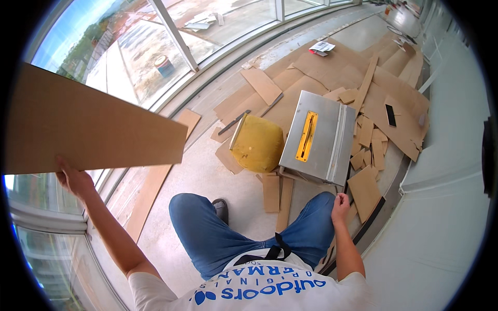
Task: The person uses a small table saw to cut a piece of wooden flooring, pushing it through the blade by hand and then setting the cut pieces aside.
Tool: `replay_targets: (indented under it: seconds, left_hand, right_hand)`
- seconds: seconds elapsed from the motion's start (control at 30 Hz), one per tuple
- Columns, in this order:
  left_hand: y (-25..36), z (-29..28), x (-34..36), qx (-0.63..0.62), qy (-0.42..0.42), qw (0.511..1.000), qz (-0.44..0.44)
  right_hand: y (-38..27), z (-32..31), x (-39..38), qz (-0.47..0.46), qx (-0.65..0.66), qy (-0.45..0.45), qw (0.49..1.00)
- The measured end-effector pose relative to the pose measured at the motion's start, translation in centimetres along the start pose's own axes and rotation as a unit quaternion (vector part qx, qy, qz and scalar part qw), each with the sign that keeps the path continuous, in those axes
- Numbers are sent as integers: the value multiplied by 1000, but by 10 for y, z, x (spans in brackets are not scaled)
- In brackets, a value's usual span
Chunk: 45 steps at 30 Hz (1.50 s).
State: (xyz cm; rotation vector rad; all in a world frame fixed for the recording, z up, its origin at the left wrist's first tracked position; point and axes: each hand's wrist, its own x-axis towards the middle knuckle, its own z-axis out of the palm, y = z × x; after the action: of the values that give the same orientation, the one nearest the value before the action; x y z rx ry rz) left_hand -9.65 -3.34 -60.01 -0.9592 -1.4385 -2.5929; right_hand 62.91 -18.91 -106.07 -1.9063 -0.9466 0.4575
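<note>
A large brown wooden board is raised at the left, and my left hand grips its lower edge. My right hand is beside my right knee with its fingers curled closed; whatever may be in them is too small to make out. In front of my knees sits a table saw with a grey metal top. A yellow insert with a dark slot is set into that top. Against the saw's left side stands a rounded, dusty yellow object, its kind unclear.
Flattened cardboard covers the floor beyond the saw. Several wood offcuts lie to its right, with a larger panel nearer me. A long strip lies along the left by the window frame. A white wall runs along the right.
</note>
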Motion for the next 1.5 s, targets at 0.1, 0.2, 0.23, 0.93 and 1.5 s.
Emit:
replay_targets:
  seconds: [0.1, 0.2, 0.23, 0.93, 1.5]
  left_hand:
    - [-18, 3, 27, -131, -132, 982, -18]
    - [-26, 23, -3, -140, -160, 974, -80]
    - [-32, 34, -15, -157, -170, 968, -101]
    - [-364, 284, -333, -164, -219, 793, -545]
    - [-502, 282, -388, -167, -256, 647, -699]
  right_hand:
    - [13, -4, -4, 28, 90, -1, 996]
    - [13, -20, -13, 89, 166, -13, 982]
    - [13, -27, -15, 98, 195, -4, 976]
    - [-115, 17, 311, 238, 565, -26, 789]
    - [-12, 89, 347, 300, 472, 91, 824]
